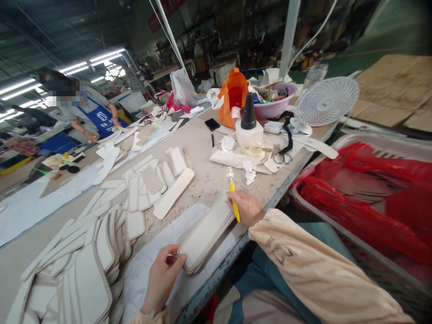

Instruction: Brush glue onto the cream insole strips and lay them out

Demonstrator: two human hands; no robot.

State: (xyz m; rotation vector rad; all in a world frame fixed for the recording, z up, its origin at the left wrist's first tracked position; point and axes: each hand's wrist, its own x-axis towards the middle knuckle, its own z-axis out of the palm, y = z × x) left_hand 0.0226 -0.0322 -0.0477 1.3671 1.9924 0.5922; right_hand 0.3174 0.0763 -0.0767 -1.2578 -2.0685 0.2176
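Observation:
A yellow-handled brush [232, 191] is held in my right hand [248, 208], its pale, glue-smeared tip pointing away from me. That hand also rests at the far end of a small stack of long white rounded strips [205, 234]. At the near end of the stack, my left hand [162, 272] has its thumb and forefinger closed on the edge of a strip. Under the stack lies a white sheet [145, 265]. One single white strip [174, 193] lies just beyond, beside a large spread of similar pieces [87, 279] on the left.
A white bottle with a black cone top [249, 130], scissors [283, 157] and a white fan [326, 101] stand at the table's far right. Behind them are an orange bag [232, 96] and a purple basin [275, 108]. A crate with red plastic [371, 198] is right. A co-worker [91, 108] works far left.

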